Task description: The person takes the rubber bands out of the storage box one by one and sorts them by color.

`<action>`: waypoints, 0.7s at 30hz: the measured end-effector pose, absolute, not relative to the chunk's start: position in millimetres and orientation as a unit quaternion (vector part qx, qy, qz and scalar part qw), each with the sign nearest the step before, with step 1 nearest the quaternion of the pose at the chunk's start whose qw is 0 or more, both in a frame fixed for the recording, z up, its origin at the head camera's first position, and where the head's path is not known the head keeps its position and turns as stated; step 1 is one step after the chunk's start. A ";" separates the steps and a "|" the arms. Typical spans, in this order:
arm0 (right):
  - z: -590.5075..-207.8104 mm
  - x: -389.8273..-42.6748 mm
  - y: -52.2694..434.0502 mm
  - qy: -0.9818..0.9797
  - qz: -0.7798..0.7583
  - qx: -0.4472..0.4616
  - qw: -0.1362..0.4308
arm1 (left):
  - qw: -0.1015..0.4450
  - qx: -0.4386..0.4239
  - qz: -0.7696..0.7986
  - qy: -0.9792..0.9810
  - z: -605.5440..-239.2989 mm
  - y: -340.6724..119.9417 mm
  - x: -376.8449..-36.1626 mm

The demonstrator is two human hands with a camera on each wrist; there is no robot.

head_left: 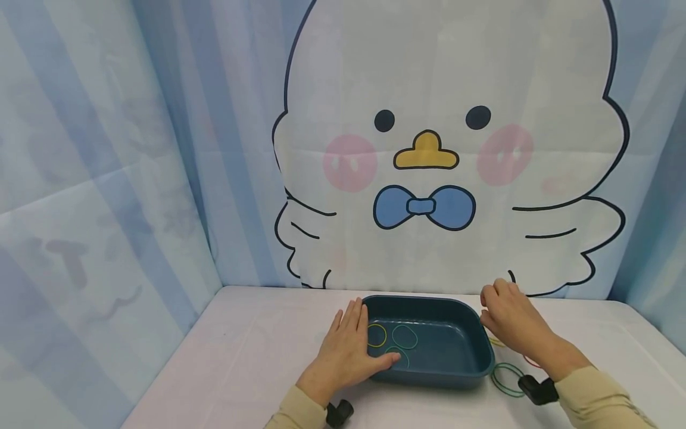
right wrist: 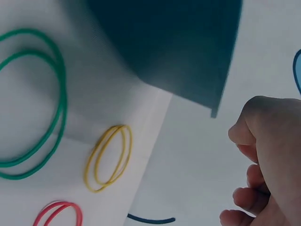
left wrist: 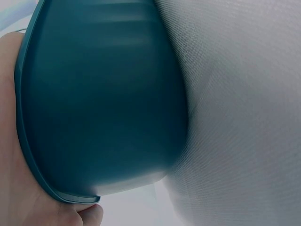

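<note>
A dark teal plastic basin stands on the table. Inside, toward its left end, lie a yellow rubber band and two green rubber bands. My left hand rests on the basin's left rim with its fingers straight, the thumb over the front rim. Beyond the basin's right rear corner, my right hand is raised with curled fingers; nothing shows between them. Beneath it, more rubber bands lie on the table: green ones, yellow ones and red ones.
A white cloth covers the table. Close behind the basin hangs a curtain printed with a cartoon bird, and another striped curtain hangs along the left side. A black device is worn at the right wrist.
</note>
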State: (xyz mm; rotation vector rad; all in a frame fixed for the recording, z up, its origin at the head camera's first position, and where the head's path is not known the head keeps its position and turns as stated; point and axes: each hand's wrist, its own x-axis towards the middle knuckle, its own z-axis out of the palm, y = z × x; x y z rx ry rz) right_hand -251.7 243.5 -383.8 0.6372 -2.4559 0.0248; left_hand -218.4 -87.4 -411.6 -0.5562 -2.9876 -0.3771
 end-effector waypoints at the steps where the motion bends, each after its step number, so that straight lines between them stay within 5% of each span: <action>1: -382.1 -252.0 241.4 -0.921 0.010 0.245 0.303 | 0.040 -0.181 -0.123 -0.975 -411.5 -87.4 -218.3; 21: -376.5 -249.5 185.7 -0.925 0.042 0.287 0.247 | 0.041 -0.181 -0.128 -0.974 -412.8 -87.3 -218.5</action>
